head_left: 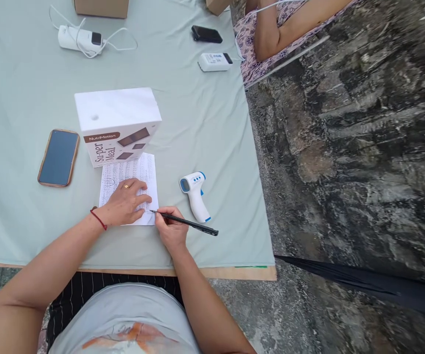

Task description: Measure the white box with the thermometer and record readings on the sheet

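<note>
Under my left hand (126, 202) lies a white sheet of paper (148, 169) covered in rows of small print, with a circled mark near its left edge. The fingers of that hand are spread flat over the sheet. My right hand (171, 228) grips a black pen (197, 226), its tip at the lower right part of the paper. A white NutriMotion box (120, 110) stands upright at the paper's far edge. To the right of my right hand, a white and blue infrared thermometer (195, 196) lies on the cloth.
A smartphone (58, 158) lies left of the box on the pale green tablecloth (20, 98). Farther back are a white power bank with cable (79, 39), a second white device (215, 62), a black device (207, 34) and a cardboard box (101, 7). Another person's arm (271, 34) shows at top right.
</note>
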The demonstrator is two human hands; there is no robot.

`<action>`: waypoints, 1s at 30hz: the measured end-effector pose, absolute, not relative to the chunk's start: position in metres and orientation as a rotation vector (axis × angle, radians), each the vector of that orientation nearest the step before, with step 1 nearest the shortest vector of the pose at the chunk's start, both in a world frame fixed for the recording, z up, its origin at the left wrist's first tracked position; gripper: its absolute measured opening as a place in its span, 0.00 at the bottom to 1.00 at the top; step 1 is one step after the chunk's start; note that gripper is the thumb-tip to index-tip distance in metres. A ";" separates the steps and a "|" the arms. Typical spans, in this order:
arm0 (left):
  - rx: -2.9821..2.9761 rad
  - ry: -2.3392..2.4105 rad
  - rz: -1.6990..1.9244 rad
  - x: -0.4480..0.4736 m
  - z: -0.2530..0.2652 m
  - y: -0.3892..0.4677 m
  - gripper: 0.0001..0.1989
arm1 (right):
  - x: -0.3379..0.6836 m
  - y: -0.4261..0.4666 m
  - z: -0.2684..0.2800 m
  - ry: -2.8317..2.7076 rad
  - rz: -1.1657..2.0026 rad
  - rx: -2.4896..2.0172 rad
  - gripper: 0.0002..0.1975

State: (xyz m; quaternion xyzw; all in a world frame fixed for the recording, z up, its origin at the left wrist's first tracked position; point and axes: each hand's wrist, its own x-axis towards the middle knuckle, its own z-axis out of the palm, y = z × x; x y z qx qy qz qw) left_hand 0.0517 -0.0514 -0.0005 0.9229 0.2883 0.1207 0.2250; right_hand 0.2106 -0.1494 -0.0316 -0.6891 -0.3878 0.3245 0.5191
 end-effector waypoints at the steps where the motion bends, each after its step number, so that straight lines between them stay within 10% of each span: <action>1: 2.548 0.792 0.331 0.052 0.000 -0.051 0.12 | 0.210 -0.149 -0.031 -0.951 0.775 -1.656 0.06; 30: 2.522 0.780 0.349 0.053 -0.002 -0.051 0.12 | 0.213 -0.148 -0.028 -1.240 0.705 -1.687 0.05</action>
